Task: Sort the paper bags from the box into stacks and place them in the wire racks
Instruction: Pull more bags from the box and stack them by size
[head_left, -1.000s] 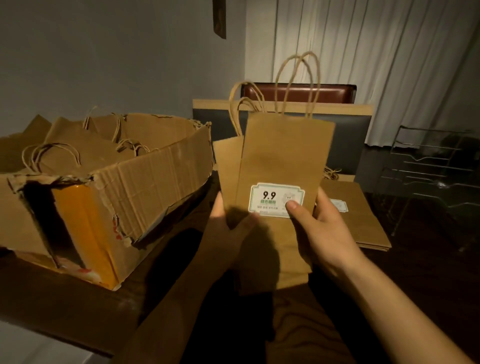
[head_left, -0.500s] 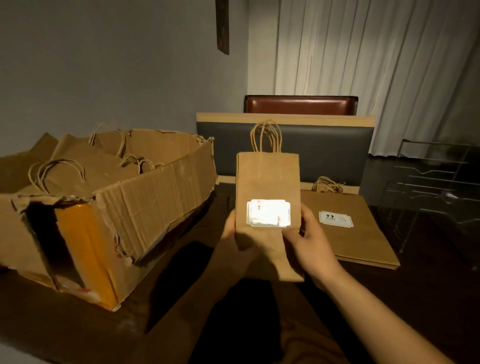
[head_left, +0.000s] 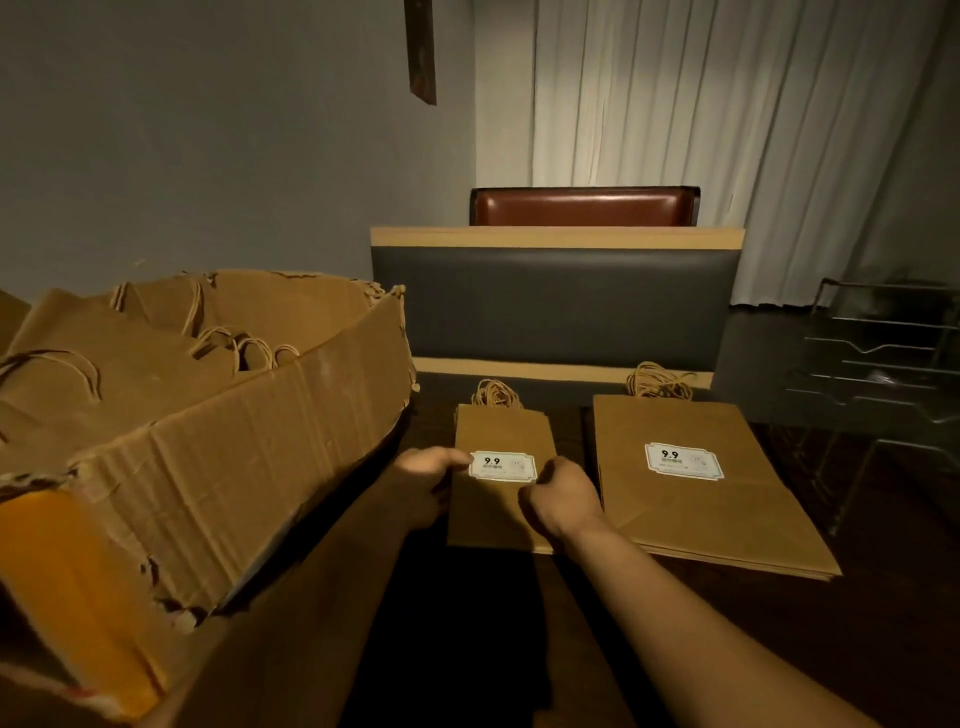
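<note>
The dark wooden tabletop carries everything. At 9 o'clock stands the large torn brown cardboard box, with more brown paper bags with twisted cord handles lying inside it. At 12 o'clock, behind the tabletop, is a dark grey padded bench back with a light wooden edge, and behind it a red-brown leather chair back. At 3 o'clock stand the dark wire racks, partly in shadow.

To the right of centre lies the stack of wide flat brown paper bags with a white label marked 9.9, handles pointing away. Just beside it on the left, apart by a narrow gap, lies the stack of narrow flat brown paper bags, also with a white 9.9 label on top.

The left hand holds the left edge of the narrow stack, with the thumb on top near the label and the fingers going under the edge. The right hand rests on the right part of this stack with its fingers curled; whether they pinch the paper, I cannot tell.
</note>
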